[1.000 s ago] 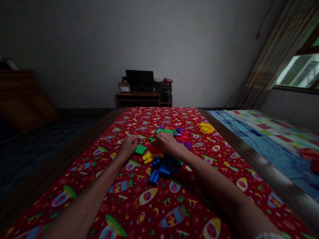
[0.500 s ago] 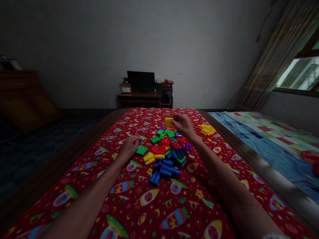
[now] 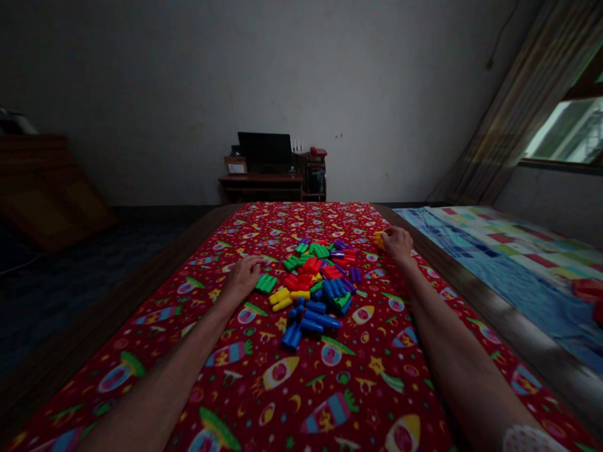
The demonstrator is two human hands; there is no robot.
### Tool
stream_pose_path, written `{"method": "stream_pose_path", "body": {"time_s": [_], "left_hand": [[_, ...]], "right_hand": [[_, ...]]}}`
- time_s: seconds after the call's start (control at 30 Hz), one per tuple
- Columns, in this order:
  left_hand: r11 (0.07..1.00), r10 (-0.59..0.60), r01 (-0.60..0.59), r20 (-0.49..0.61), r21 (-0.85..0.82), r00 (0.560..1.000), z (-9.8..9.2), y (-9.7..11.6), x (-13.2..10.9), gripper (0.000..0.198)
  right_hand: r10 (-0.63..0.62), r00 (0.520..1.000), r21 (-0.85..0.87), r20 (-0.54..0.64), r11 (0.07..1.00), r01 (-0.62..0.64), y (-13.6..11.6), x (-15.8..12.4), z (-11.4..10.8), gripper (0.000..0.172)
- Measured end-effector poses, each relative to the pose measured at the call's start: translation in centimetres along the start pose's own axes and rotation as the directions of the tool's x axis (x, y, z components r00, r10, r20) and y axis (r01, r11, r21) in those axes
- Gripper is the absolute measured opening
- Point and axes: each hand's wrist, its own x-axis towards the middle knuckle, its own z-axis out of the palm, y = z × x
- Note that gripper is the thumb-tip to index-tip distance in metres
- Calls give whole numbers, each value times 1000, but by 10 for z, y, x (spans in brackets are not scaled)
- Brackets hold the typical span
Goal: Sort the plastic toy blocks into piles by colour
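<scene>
Touching yellow blocks (image 3: 379, 240): right grip (image 3: 399, 242) | green block (image 3: 266, 284) beside left grip (image 3: 242, 274) | both closures unclear

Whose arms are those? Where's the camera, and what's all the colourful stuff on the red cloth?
No robot here: these are a person's own two bare hands. The camera is worn on that person's head and looks forward and down. On the red cloth, printed with rockets and stars, lies a jumbled pile of pieces: red, green, blue, yellow and purple. The left hand rests near a green piece and holds nothing that I can see. The right hand is at some yellow pieces set apart from the pile. It hides part of them, so I can't tell whether it's gripping one or just touching.
</scene>
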Motion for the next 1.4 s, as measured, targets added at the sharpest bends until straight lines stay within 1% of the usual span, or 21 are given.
{"method": "stream_pose_path", "body": {"time_s": [0.1, 0.27, 0.33, 0.4, 0.43, 0.47, 0.53, 0.57, 0.63, 0.7, 0.77, 0.83, 0.87, 0.9, 0.97, 1.07, 1.1, 1.17, 1.27, 1.33, 1.4], "left_hand": [[1000, 2, -2, -5, 0, 1000, 0, 0, 0, 35], [1000, 2, -2, -6, 7, 1000, 0, 1, -1, 33], [1000, 0, 0, -7, 10, 1000, 0, 1, -1, 34], [1000, -2, 2, -9, 9, 1000, 0, 1, -1, 33], [1000, -3, 3, -11, 9, 1000, 0, 2, -1, 33], [1000, -2, 2, -11, 8, 1000, -1, 2, -1, 33], [1000, 6, -6, -8, 5, 1000, -1, 4, -2, 33], [1000, 10, -10, -4, 3, 1000, -2, 4, -2, 34], [1000, 14, -14, 7, -1, 1000, -3, 6, -3, 35], [1000, 12, -12, 16, -1, 1000, -4, 6, -3, 35], [1000, 12, -12, 21, 0, 1000, -5, 5, -3, 35], [1000, 8, -8, 20, 2, 1000, -4, 5, -2, 35], [1000, 7, -7, 17, 3, 1000, -3, 4, -2, 35], [1000, 5, -6, 14, 5, 1000, -3, 4, -2, 36], [1000, -1, 1, 10, 6, 1000, -2, 3, -2, 36], [1000, -8, 8, 17, 0, 1000, -2, 3, -2, 35], [1000, -10, 10, 19, -2, 1000, -2, 3, -2, 35], [1000, -11, 11, 22, -3, 1000, -2, 4, -2, 35], [1000, -13, 13, 22, 8, 1000, -3, 4, -2, 36], [1000, -8, 7, 20, 16, 1000, -3, 4, -2, 36], [1000, -2, 2, 17, 19, 1000, -2, 2, -1, 35]], "right_hand": [[103, 994, -13, 31, 995, -102, -1, -4, -1, 31], [88, 994, 77, -61, 994, -83, -21, -2, -12, 32], [-16, 996, 159, -82, 987, 29, -46, -3, -22, 30], [-234, 971, 261, -46, 936, 238, -82, -14, -33, 28], [-382, 924, 318, 5, 877, 361, -102, -24, -37, 26], [-538, 839, 375, 76, 796, 476, -121, -37, -41, 23], [-805, 551, 490, 220, 580, 651, -155, -71, -43, 18], [-867, 430, 521, 253, 496, 694, -167, -90, -42, 16], [-911, 254, 484, 326, 392, 783, -184, -124, -36, 12], [-901, 181, 408, 395, 348, 844, -189, -147, -29, 11], [-895, 168, 366, 414, 333, 869, -188, -155, -23, 13], [-919, 176, 398, 352, 317, 861, -184, -149, -20, 16], [-932, 200, 426, 301, 319, 847, -181, -141, -20, 19], [-937, 249, 451, 245, 337, 827, -178, -131, -19, 23], [-898, 415, 468, 145, 432, 771, -166, -106, -18, 32], [-722, 690, 402, 49, 646, 648, -134, -62, -14, 34], [-652, 757, 350, 40, 719, 600, -119, -48, -13, 33], [-517, 856, 220, 32, 839, 498, -87, -25, -12, 28], [-287, 957, 29, 33, 958, 286, -43, -6, -10, 23], [-173, 983, -71, 61, 982, 177, -23, -3, -8, 25], [-128, 986, -139, 108, 980, 143, -14, -6, -5, 26]]}}
